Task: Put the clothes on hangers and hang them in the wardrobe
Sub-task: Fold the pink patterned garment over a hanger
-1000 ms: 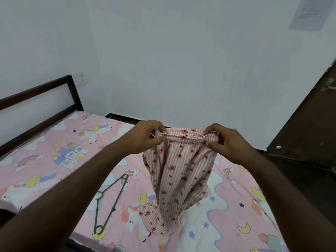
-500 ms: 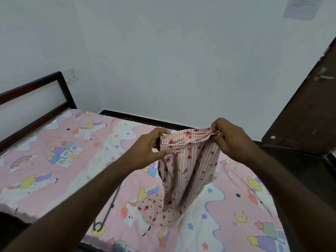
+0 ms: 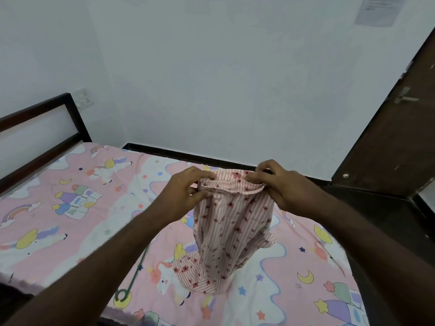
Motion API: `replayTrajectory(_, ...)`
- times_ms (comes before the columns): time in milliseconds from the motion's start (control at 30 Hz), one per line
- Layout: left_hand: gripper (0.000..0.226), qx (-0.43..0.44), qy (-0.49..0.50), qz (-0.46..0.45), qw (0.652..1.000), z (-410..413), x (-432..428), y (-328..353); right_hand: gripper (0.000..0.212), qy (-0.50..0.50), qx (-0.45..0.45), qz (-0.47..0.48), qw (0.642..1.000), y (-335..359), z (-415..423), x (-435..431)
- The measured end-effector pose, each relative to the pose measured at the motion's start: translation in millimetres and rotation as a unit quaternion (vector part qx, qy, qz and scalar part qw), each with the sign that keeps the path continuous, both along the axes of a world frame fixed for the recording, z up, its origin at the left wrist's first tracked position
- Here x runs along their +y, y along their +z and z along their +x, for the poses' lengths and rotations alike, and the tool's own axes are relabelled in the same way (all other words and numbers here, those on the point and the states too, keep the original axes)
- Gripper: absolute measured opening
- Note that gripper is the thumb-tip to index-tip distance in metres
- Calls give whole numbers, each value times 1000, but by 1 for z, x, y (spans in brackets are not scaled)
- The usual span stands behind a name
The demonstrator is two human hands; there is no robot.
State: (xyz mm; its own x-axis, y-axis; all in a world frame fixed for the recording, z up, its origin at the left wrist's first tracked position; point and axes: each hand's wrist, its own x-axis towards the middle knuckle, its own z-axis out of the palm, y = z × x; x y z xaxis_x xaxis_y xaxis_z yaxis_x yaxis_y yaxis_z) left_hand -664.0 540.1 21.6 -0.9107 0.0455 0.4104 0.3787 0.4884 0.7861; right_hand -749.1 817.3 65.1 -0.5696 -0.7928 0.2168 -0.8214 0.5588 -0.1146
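Note:
A pink striped garment with small red flowers hangs above the bed, its lower end bunched on the sheet. My left hand grips the left end of its top edge and my right hand pinches the right end, holding the opening spread between them. A green hanger lies flat on the bed under my left forearm, which hides most of it; only its hook loop and one thin bar show.
The bed has a pink unicorn-print sheet and a dark headboard at the left. White walls stand behind it. A dark brown door with a handle is at the right.
Both hands still hold the garment's top edge. They have drawn closer together and shifted right in view, and the cloth has risen a little. My left forearm now covers more of the hanger.

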Motion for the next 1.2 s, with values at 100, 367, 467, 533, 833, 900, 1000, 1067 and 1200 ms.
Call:
replayTrajectory(100,28,34,29,-46,998,0,0,0,52,2,-5,17,1000,-7,-3,1)
replayTrajectory(367,10,53,70,-56,995,3,6,7,27,-27,-137,-17,990,-5,-7,-1)
replayTrajectory(467,12,-2,86,-10,996,-6,10,14,22,-24,-148,40,988,5,-13,-7)
replayTrajectory(533,18,-48,95,53,993,-27,6,24,26,-30,-123,84,988,27,-32,-17)
replayTrajectory(833,23,17,104,219,970,-107,-21,169,39,-87,16,3,996,197,-83,-52)
replayTrajectory(900,14,37,108,203,973,-109,-21,187,40,-97,29,-33,994,215,-87,-52)
replayTrajectory(1000,16,62,125,173,975,-104,-22,206,40,-107,35,-95,989,228,-92,-48)
replayTrajectory(1067,17,90,132,155,975,-105,-23,212,39,-102,24,-126,986,230,-94,-47)
replayTrajectory(1200,18,116,160,86,976,-110,-24,212,31,-97,21,-113,989,230,-98,-50)
